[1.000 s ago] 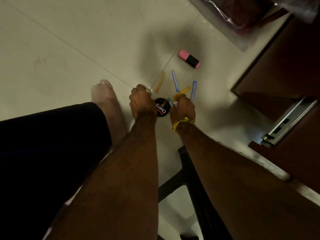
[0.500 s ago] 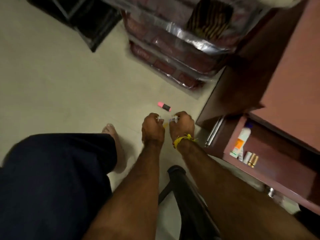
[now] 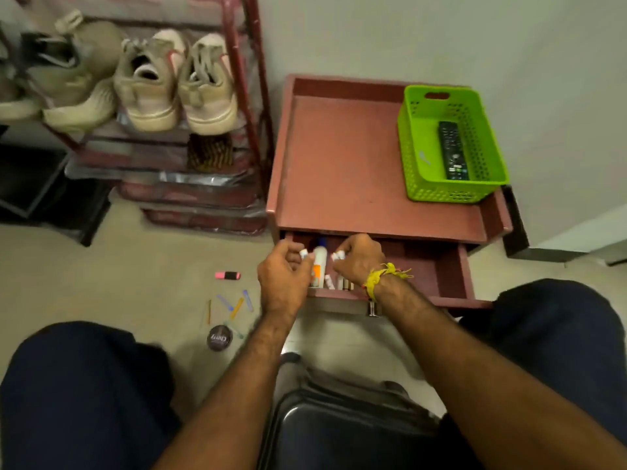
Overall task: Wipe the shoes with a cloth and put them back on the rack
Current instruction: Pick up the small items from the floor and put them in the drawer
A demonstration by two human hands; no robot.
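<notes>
With my left hand [image 3: 283,278] and right hand [image 3: 359,257] each curled round small white-capped items over the open drawer [image 3: 451,266], a dropped item may scatter, delaying the sneakers [image 3: 176,86] on the rack [image 3: 252,106].

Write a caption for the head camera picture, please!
Both hands hold small white items over the open drawer beside the shoe rack.

Shoes on rack: four [image 3: 146,79]
Green baskets: one [image 3: 420,184]
Remotes: one [image 3: 453,150]
Polish tins: one [image 3: 219,338]
Pink highlighters: one [image 3: 227,275]
</notes>
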